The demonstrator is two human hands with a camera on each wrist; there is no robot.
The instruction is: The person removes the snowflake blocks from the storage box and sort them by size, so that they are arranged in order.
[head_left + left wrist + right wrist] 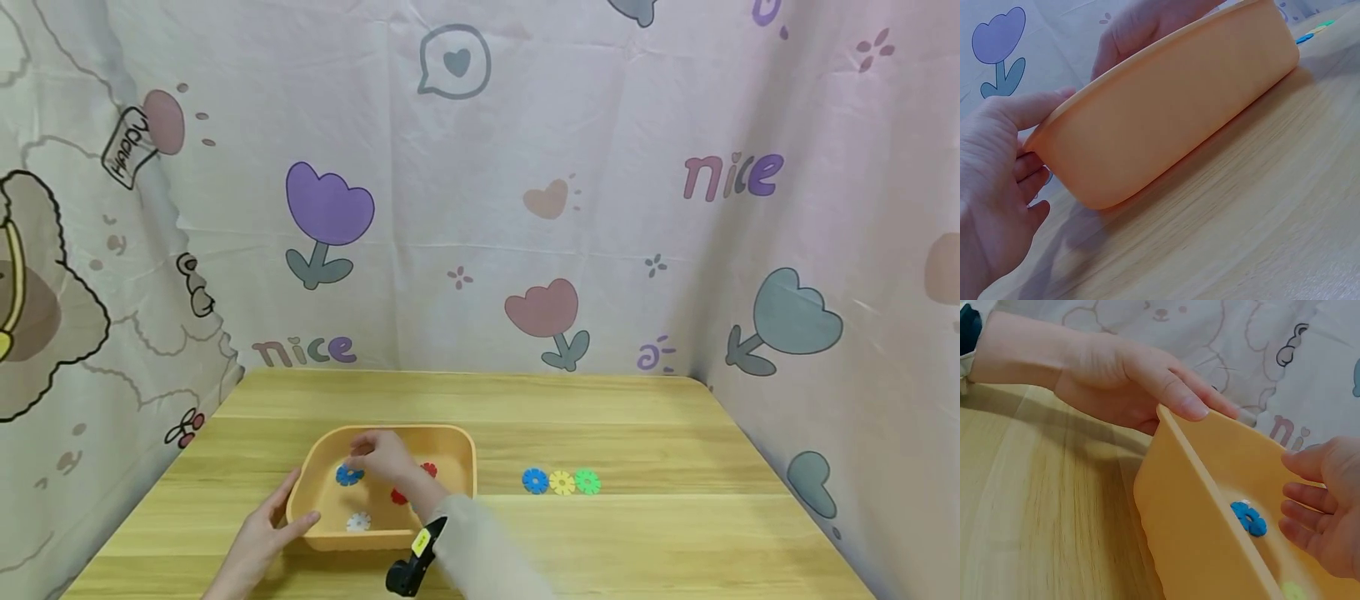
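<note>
My left hand (258, 533) grips the left end of an orange-yellow plastic bin (467, 492); its thumb lies over the rim and the fingers are against the outside. My right hand (386, 457) reaches into the bin, fingers loosely bent, with nothing visible between them in the right wrist view. Just below its fingertips lies a blue notched plastic disc (348, 475). A white disc (358, 522) sits near the front wall. Red discs (399, 497) show partly behind the right forearm. The right wrist view also gives a pale yellow disc (1293, 589) on the bin floor.
Right of the bin, a blue disc (535, 481), a yellow disc (562, 482) and a green disc (588, 482) lie in a row on the wooden table (637, 550). A patterned curtain (465, 167) hangs around the table's back and sides.
</note>
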